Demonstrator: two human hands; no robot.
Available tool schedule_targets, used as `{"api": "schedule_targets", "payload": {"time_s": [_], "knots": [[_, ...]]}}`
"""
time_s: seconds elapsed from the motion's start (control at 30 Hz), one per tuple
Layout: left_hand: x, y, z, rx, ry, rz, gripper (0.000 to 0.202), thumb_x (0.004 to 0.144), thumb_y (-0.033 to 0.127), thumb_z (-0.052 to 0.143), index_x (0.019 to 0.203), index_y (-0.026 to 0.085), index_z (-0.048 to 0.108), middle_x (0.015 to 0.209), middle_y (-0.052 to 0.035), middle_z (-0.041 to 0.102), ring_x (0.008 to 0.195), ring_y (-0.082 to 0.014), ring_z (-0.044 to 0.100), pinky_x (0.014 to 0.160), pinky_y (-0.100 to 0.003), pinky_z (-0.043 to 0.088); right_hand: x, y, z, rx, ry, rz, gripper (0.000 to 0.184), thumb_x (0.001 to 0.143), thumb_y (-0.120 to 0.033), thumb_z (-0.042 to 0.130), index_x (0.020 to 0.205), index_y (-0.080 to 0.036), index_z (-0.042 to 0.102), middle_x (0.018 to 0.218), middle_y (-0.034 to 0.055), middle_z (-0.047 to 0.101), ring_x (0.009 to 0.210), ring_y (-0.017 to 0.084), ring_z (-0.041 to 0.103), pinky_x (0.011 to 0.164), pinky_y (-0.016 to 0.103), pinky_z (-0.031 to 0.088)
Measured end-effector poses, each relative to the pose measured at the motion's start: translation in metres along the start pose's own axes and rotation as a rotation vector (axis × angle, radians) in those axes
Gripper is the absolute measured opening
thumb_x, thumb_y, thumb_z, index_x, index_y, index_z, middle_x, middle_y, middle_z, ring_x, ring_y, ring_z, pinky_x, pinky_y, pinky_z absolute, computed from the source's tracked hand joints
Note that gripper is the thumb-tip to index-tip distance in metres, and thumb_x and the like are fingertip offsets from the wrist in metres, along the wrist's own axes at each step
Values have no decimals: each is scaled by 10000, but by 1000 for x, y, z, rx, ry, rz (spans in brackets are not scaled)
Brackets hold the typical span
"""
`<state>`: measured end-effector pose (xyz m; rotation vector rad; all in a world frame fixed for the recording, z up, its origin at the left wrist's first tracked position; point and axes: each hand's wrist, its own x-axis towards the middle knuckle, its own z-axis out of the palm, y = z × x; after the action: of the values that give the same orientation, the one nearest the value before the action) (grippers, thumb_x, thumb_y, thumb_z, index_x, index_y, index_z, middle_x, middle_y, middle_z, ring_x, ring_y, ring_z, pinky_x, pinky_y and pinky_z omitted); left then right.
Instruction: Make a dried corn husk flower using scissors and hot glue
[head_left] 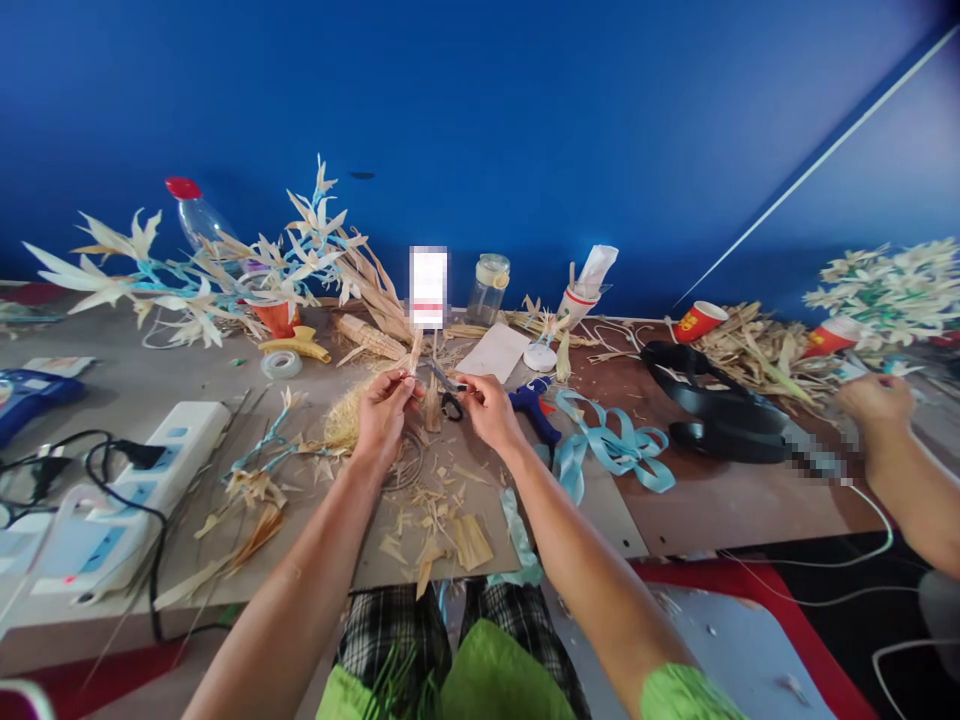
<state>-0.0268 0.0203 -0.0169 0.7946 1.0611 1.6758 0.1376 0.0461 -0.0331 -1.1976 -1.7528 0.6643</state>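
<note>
My left hand (384, 412) is closed around a strip of dry corn husk (413, 357) that stands up from my fingers. My right hand (486, 408) is closed on a pair of black-handled scissors (447, 392), whose blades point up and left towards the husk. Both hands hover over a brown board (480, 500) littered with husk cuttings (439, 520). A pale tuft of fibre (343, 420) lies just left of my left hand.
A white power strip (142, 490) with black cables lies at the left. Husk flowers on blue stems (225, 275), a bottle, a jar (487, 288), paper cups, a blue glue gun (534, 408), light blue ribbon (607, 445) and a black object surround the board. Another person's hand (877, 405) reaches in at the right.
</note>
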Motion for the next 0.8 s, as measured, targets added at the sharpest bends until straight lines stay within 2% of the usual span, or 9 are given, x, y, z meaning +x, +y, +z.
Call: {"api": "schedule_targets", "payload": {"time_s": [0.1,0.23,0.4,0.53,0.8], "knots": [[-1,0,1,17,-7,-6,285,631,315,744,814,149,601,607,11,632,511,-78,524,503,-196,389,-3,-5,3,-17,-141,-50,308,771,-171,575,1064,-164,668,859,53,605,740,144,550,722,270,448],[-2,0,1,20,-15,-19,285,623,314,744,804,153,595,593,11,630,473,-70,499,486,-196,373,-5,-10,7,-132,-235,-97,272,762,-128,577,1006,-168,690,818,50,641,762,157,569,732,267,439],[-2,-1,2,10,-9,-27,273,623,302,741,800,155,594,594,10,631,473,-70,500,485,-192,371,-4,-10,8,-191,-233,-63,171,785,-135,542,832,-171,702,825,56,689,766,167,606,708,256,427],[-2,-2,1,9,-10,-36,271,623,300,740,798,156,592,597,11,634,473,-74,500,482,-197,377,-2,-11,6,-168,-183,-4,143,797,-206,548,760,-172,682,749,36,680,696,154,590,652,246,403],[-4,-4,1,52,-45,-48,275,650,307,733,826,151,588,614,11,635,481,-70,505,485,-191,378,0,-15,-2,79,-81,98,303,793,-436,555,680,-158,590,579,-22,528,548,100,442,546,217,340]]}}
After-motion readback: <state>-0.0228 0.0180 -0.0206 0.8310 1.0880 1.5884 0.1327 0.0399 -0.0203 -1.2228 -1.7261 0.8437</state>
